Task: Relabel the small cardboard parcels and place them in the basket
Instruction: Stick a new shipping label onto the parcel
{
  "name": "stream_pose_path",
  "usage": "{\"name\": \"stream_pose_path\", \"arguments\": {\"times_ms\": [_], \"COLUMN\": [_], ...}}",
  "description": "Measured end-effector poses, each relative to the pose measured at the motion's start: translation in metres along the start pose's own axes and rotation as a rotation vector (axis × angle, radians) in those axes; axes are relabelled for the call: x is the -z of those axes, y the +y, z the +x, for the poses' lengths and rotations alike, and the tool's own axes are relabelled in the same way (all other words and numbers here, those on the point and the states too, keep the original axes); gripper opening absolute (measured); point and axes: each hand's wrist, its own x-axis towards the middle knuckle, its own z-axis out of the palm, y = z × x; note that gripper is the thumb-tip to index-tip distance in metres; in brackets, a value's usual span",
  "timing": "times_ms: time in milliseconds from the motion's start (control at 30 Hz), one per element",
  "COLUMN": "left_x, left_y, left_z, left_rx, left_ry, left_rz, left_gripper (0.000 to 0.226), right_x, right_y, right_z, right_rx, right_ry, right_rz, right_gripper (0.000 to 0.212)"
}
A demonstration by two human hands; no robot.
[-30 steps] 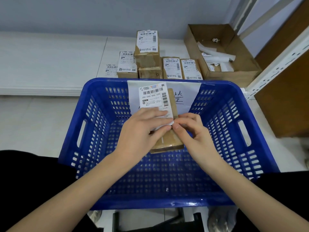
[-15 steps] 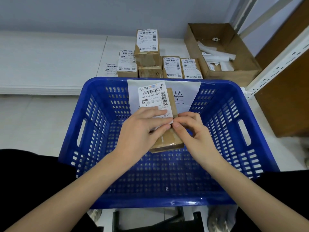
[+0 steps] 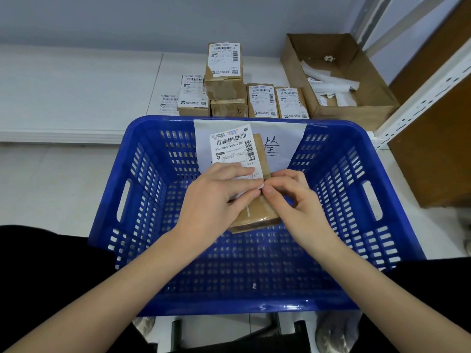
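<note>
Almost nothing has moved over the last second: the left hand (image 3: 219, 197) still lies across the label (image 3: 233, 151), fingers flat, pressing it to the parcel (image 3: 257, 212), while the right hand (image 3: 293, 197) keeps pinching the label's lower corner. The parcel is held above the basket (image 3: 142, 200), not yet set down. I'd say the label is still being worked at that corner. Beyond the basket, on the white surface (image 3: 76, 85), wait 5 more labelled parcels (image 3: 224, 70) and an open carton (image 3: 356, 108) of paper scraps.
</note>
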Motion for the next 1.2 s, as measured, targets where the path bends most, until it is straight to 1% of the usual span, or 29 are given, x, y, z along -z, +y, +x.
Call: {"name": "stream_pose_path", "arguments": {"times_ms": [333, 567, 700, 833, 1033, 1200], "left_x": [-0.002, 0.000, 0.000, 0.002, 0.003, 0.001], "left_y": [0.003, 0.007, 0.010, 0.010, 0.013, 0.012], "left_z": [-0.001, 0.000, 0.001, 0.002, 0.000, 0.000], "left_rx": [-0.005, 0.043, 0.097, 0.103, 0.083, 0.077], "left_ry": [-0.023, -0.013, -0.003, 0.003, 0.041, 0.019], "left_rz": [0.009, 0.015, -0.037, -0.033, 0.019, -0.002], "left_gripper": [0.034, 0.035, 0.035, 0.035, 0.028, 0.029], "right_x": [-0.001, -0.001, -0.002, -0.003, -0.003, -0.004], "right_y": [0.003, -0.001, -0.003, -0.002, 0.000, 0.000], "right_z": [0.000, 0.000, -0.001, -0.001, 0.001, 0.002], "right_rx": [-0.006, -0.017, -0.018, -0.017, -0.053, -0.073], "right_ry": [0.061, 0.037, 0.030, 0.031, 0.057, 0.071], "right_rz": [-0.011, 0.002, 0.002, -0.011, -0.011, 0.024], "right_gripper": [0.021, 0.021, 0.022, 0.022, 0.019, 0.011]}}
